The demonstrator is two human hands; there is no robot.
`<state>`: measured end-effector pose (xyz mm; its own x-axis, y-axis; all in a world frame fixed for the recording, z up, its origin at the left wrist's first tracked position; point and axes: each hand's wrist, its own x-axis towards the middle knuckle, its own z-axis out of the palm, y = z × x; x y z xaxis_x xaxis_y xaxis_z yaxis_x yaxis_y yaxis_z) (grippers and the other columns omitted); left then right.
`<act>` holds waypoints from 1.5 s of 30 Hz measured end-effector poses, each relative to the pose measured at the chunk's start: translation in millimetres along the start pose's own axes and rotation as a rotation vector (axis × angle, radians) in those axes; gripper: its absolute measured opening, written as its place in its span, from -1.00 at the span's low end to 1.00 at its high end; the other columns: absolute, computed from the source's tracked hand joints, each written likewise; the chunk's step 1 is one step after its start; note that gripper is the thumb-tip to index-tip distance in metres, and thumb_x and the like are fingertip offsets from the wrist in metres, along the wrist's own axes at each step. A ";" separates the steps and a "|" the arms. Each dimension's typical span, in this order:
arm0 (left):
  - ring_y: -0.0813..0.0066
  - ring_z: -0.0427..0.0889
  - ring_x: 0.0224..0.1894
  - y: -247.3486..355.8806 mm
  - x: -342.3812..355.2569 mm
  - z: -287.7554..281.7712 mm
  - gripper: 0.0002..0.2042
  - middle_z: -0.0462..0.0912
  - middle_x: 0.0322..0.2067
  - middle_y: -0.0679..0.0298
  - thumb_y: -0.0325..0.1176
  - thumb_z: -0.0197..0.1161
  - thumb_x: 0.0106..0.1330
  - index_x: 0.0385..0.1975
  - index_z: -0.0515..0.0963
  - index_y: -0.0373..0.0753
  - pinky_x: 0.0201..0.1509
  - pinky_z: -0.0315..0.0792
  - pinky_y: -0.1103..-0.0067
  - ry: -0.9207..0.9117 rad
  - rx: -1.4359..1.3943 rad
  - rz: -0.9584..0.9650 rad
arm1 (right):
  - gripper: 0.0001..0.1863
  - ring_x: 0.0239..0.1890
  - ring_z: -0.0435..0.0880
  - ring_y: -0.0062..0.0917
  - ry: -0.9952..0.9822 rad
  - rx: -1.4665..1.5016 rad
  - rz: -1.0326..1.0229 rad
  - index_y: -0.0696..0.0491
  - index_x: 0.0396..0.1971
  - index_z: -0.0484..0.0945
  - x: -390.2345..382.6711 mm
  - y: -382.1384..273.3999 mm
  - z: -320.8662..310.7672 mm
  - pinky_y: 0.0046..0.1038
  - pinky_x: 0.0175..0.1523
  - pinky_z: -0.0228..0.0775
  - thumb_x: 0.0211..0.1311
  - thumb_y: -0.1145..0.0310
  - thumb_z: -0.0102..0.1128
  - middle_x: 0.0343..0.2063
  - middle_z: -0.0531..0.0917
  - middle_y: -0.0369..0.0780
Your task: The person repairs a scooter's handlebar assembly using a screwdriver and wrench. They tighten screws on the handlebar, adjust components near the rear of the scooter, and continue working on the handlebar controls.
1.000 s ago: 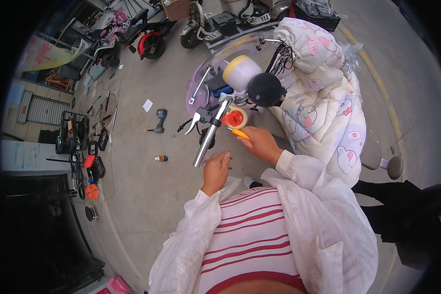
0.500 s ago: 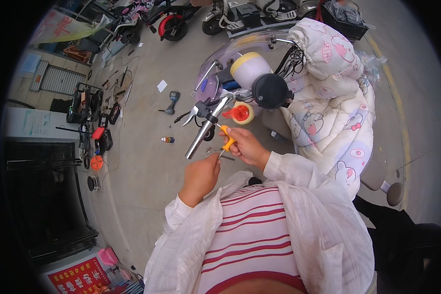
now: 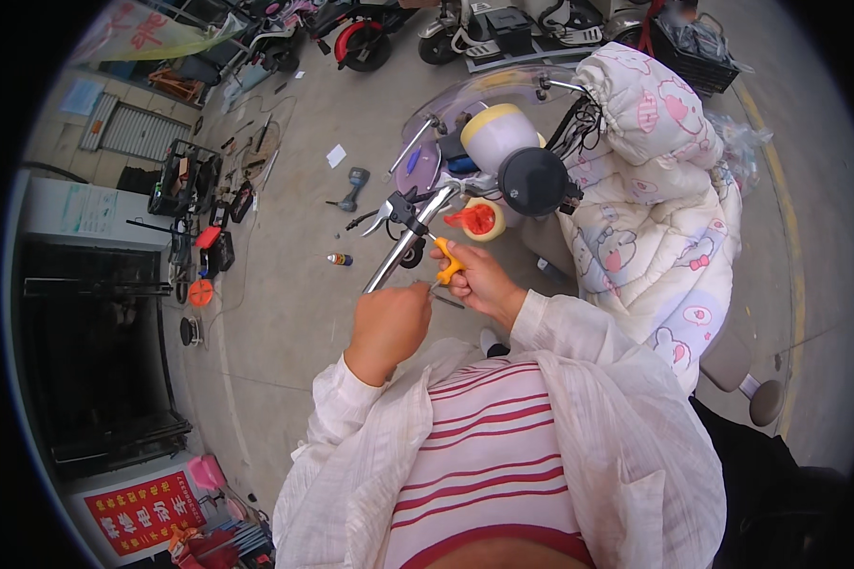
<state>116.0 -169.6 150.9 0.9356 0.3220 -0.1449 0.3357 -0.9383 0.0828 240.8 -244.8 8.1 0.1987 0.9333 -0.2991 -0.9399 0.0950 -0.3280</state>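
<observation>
A scooter's bare metal handlebar [image 3: 400, 254] juts toward me, with a brake lever at its far end. My right hand [image 3: 482, 281] grips an orange-handled tool [image 3: 448, 262] just beside the bar. My left hand [image 3: 389, 324] is closed at the bar's near end, and its fingertips meet the tool's tip; what it pinches is too small to tell. A round black mirror [image 3: 533, 180], a cream headlight housing [image 3: 493, 133] and an orange part [image 3: 477, 219] sit just beyond the hands.
A padded printed cover [image 3: 657, 199] drapes the scooter on the right. On the concrete lie a power drill [image 3: 353, 186], a small spray can [image 3: 339, 259] and a white scrap [image 3: 336, 156]. Tool crates [image 3: 182, 180] stand left. Other scooters [image 3: 362, 38] are parked at the back.
My left hand has risen from below the bar to meet my right hand at the bar's near end. The right hand with the orange tool has shifted slightly down the bar toward me.
</observation>
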 end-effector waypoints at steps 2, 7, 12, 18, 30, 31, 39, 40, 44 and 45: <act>0.09 0.60 -0.55 2.6 1.2 -2.8 -0.88 0.59 -0.63 0.14 -0.28 0.16 0.26 -0.37 0.59 -0.14 -0.49 0.43 0.26 -0.020 0.024 -0.012 | -0.66 -0.65 0.23 -0.83 -0.006 0.024 0.017 0.16 -0.13 0.50 1.8 0.3 -1.3 -0.76 -0.60 0.05 0.45 0.16 -0.04 -0.41 0.42 -0.36; 0.11 0.61 -0.56 17.7 11.3 -18.6 -0.85 0.60 -0.64 0.16 -0.26 0.15 0.25 -0.45 0.57 -0.17 -0.50 0.42 0.27 -0.054 0.076 0.015 | -0.65 -0.70 0.19 -0.84 -0.002 0.125 0.107 0.15 -0.11 0.50 6.5 -2.3 -4.6 -0.78 -0.62 0.03 0.45 0.15 -0.04 -0.44 0.44 -0.39; 0.18 0.62 -0.60 40.0 38.8 -31.1 -0.76 0.60 -0.66 0.21 -0.18 0.17 0.24 -0.52 0.56 -0.21 -0.54 0.41 0.32 -0.046 0.176 0.134 | -0.64 -0.76 0.17 -0.84 -0.038 0.335 0.208 0.15 -0.11 0.49 26.6 1.9 -17.5 -0.78 -0.67 0.01 0.45 0.13 -0.07 -0.50 0.48 -0.41; 0.19 0.63 -0.59 26.5 52.2 -13.9 -0.73 0.62 -0.63 0.20 -0.14 0.23 0.22 -0.56 0.57 -0.21 -0.51 0.43 0.32 -0.094 0.260 0.157 | -0.72 -0.77 0.20 -0.83 -0.104 0.212 0.165 0.16 -0.16 0.50 28.5 -1.3 -16.8 -0.75 -0.71 -0.01 0.41 0.22 0.03 -0.54 0.50 -0.40; 0.07 0.60 -0.48 -43.7 12.7 125.3 -0.83 0.61 -0.55 0.14 -0.27 0.20 0.26 -0.42 0.48 -0.24 -0.40 0.44 0.25 0.199 -0.282 -0.008 | -0.75 -0.66 0.49 -0.50 0.091 -0.899 -0.355 0.16 -0.31 0.46 26.8 -6.6 -7.2 -0.41 -0.55 0.28 0.30 0.25 0.17 -0.59 0.59 -0.22; 0.06 0.60 -0.45 -52.1 19.0 145.4 -0.84 0.60 -0.52 0.13 -0.29 0.19 0.25 -0.41 0.48 -0.24 -0.39 0.44 0.25 0.259 -0.338 0.048 | -0.75 -0.64 0.54 -0.43 0.093 -1.070 -0.485 0.16 -0.31 0.44 28.8 -2.7 -9.4 -0.35 -0.51 0.33 0.29 0.26 0.17 -0.60 0.60 -0.19; -0.01 0.51 -0.10 -34.7 126.0 242.2 -0.80 0.55 -0.21 0.05 -0.34 0.14 0.27 -0.20 0.49 -0.29 -0.04 0.38 0.24 0.560 -0.750 -0.001 | -0.72 -0.39 0.63 -0.14 0.266 -2.077 -0.645 0.18 -0.14 0.34 11.8 -2.4 11.2 -0.26 -0.34 0.50 0.21 0.40 0.11 -0.48 0.58 -0.05; -0.01 0.49 -0.07 -23.5 138.8 240.3 -0.78 0.55 -0.18 0.04 -0.33 0.14 0.28 -0.16 0.49 -0.30 0.00 0.38 0.24 0.716 -0.760 0.019 | -0.70 -0.38 0.63 -0.13 0.255 -2.141 -0.692 0.18 -0.13 0.33 8.4 -2.6 14.7 -0.26 -0.35 0.51 0.19 0.40 0.12 -0.47 0.57 -0.05; 0.09 0.49 0.04 25.8 173.6 210.6 -0.79 0.50 -0.09 0.05 -0.42 0.10 0.30 -0.11 0.41 -0.31 0.10 0.37 0.32 0.577 -1.408 0.172 | -0.81 -0.35 0.63 -0.18 0.280 -2.262 -0.571 0.17 -0.31 0.35 -4.5 -10.1 25.9 -0.22 -0.35 0.55 0.14 0.42 0.12 -0.38 0.57 -0.07; 0.11 0.49 0.04 42.6 158.9 204.0 -0.79 0.50 -0.09 0.05 -0.43 0.10 0.30 -0.11 0.41 -0.31 0.11 0.37 0.34 0.618 -1.940 0.106 | -0.81 -0.36 0.62 -0.19 0.300 -2.323 -0.599 0.17 -0.34 0.36 -6.3 -12.1 23.9 -0.22 -0.34 0.55 0.14 0.41 0.13 -0.38 0.57 -0.07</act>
<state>256.7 -184.2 -69.8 0.7197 0.6700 0.1819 -0.4517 0.2529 0.8556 244.3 -243.6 35.4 0.4297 0.8882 0.1627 0.8614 -0.3492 -0.3687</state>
